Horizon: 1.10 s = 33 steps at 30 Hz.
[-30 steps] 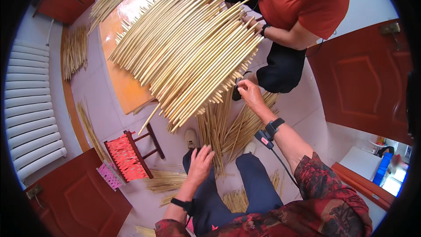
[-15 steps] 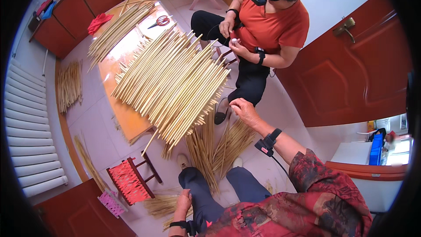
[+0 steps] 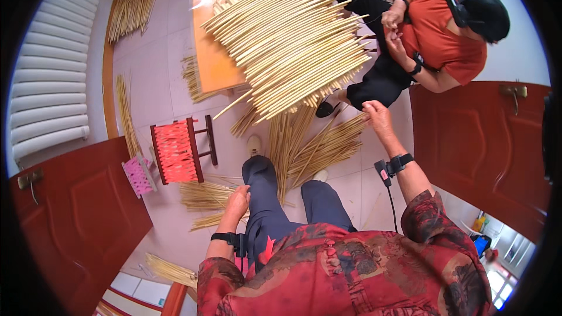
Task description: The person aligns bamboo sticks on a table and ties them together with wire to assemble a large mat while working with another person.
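Note:
My right hand (image 3: 377,116) is held out with fingers curled closed, just below the right corner of a wide layer of pale straw-like stalks (image 3: 287,47) lying on an orange table (image 3: 209,67). Whether anything sits in those fingers is too small to tell. My left hand (image 3: 236,202) is low beside my left thigh, its fingers curled in, their contents hidden. Below the table, loose bundles of stalks (image 3: 322,155) lie on the floor between my feet and the table.
A person in an orange top (image 3: 442,35) sits at the right, hands together. Red-webbed stool (image 3: 174,152) and pink-webbed stool (image 3: 138,175) stand at left, near a white radiator (image 3: 50,76). Wooden doors (image 3: 76,222) flank me; more stalks (image 3: 132,9) lie along the left wall.
My view has shifted. My left hand has gone from spread fingers over my leg to curled beside my thigh. My right hand stays extended. The other person's head has turned.

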Each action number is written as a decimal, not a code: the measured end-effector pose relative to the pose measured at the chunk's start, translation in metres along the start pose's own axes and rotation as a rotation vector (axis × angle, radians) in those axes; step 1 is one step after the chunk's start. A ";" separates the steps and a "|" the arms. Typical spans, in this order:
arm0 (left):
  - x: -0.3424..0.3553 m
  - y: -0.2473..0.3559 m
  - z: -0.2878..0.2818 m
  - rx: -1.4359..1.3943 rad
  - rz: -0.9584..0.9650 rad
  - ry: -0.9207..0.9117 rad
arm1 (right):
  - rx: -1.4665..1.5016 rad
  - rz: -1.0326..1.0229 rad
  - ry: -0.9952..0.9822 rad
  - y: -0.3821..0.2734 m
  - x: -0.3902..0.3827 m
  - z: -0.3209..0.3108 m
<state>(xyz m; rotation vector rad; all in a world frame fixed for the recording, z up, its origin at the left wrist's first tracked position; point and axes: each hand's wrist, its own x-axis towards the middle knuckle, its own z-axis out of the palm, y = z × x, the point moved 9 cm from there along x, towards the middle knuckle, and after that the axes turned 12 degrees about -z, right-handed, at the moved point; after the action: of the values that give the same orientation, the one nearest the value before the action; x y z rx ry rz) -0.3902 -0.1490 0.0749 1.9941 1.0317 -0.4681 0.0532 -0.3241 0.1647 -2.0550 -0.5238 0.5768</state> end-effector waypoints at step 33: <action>0.019 0.028 -0.007 -0.147 -0.050 -0.013 | 0.042 -0.073 0.209 -0.016 -0.004 -0.060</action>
<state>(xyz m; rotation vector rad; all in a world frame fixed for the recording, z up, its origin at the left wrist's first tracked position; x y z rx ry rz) -0.3565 -0.1430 0.0811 1.8368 1.0787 -0.4195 0.0821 -0.3577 0.2078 -2.0182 -0.4571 0.3221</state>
